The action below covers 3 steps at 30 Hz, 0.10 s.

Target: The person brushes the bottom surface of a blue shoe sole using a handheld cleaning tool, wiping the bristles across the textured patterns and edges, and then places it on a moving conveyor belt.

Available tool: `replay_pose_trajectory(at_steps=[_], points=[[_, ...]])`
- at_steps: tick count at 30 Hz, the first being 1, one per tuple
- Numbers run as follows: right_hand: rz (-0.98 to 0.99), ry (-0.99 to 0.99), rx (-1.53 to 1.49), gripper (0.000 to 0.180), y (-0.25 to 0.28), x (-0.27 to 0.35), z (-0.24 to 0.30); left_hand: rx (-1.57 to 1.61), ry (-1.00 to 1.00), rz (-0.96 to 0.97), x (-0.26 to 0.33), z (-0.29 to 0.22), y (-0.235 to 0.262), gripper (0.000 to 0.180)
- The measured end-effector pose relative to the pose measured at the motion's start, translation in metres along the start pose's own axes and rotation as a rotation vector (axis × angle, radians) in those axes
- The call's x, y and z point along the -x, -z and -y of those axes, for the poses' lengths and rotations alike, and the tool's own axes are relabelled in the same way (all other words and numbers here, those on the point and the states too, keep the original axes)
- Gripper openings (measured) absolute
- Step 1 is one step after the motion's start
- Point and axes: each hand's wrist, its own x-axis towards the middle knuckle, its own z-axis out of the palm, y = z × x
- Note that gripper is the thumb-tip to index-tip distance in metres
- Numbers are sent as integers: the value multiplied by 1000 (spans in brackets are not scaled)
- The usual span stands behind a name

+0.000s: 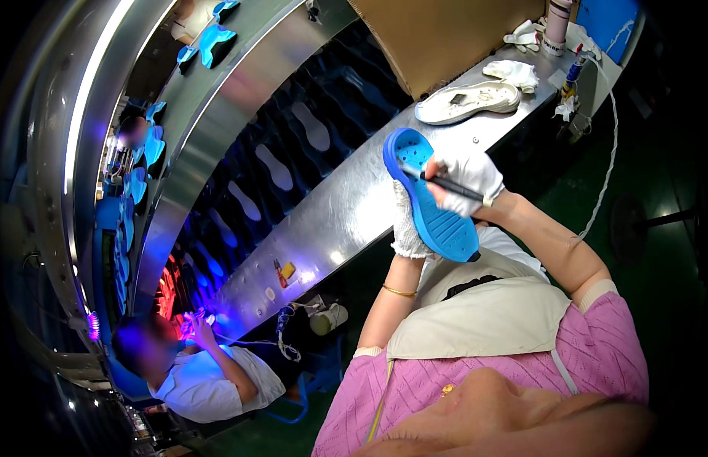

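A blue shoe sole, with small holes at the toe end and grooves at the other, is held tilted in front of my body. My left hand, in a white knit glove, grips it from the left edge and underneath; most of those fingers are hidden behind the sole. Over its inner face, my right hand, in a white glove with bare fingertips, is closed around a brush with a dark handle. The brush tip meets the sole near its toe end.
Along the metal bench lie a white shoe, white gloves and a pink bottle. Behind are a cardboard box and a conveyor carrying pale insoles. A co-worker sits at left; a white cable hangs at right.
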Motion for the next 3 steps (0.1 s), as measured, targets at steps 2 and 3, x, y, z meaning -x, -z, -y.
replay_pose_trajectory(at_steps=[2,3], points=[[112,-99,-29,19,5,3,12,110,-10,128,4,-4,-8,70],[126,-104,-60,19,7,5,12,81,-42,101,3,-8,-2,72]])
